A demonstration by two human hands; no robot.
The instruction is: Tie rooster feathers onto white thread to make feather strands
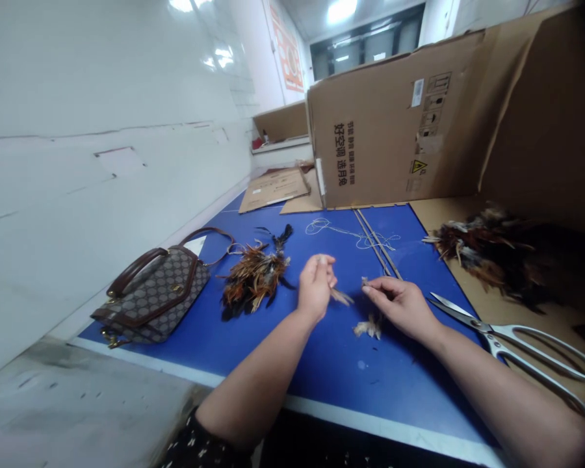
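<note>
Over the middle of the blue table [316,364], my left hand [316,286] is closed on a pale brown feather [341,297] whose end sticks out past the fingers. To its right, my right hand [400,302] pinches a small tuft of greyish fluff [364,281] between thumb and fingertips. A gap separates the two hands. Pale feather fluff [369,327] lies on the table just below them. Left of my left hand rests a bunch of brown and black feathers [256,276].
Large scissors [492,331] lie partly open at right, near a dark feather pile [487,250] on cardboard. A patterned handbag [158,292] stands at left. Loose string [341,229] and two thin sticks [377,240] lie behind my hands. A big cardboard box [390,130] walls off the back.
</note>
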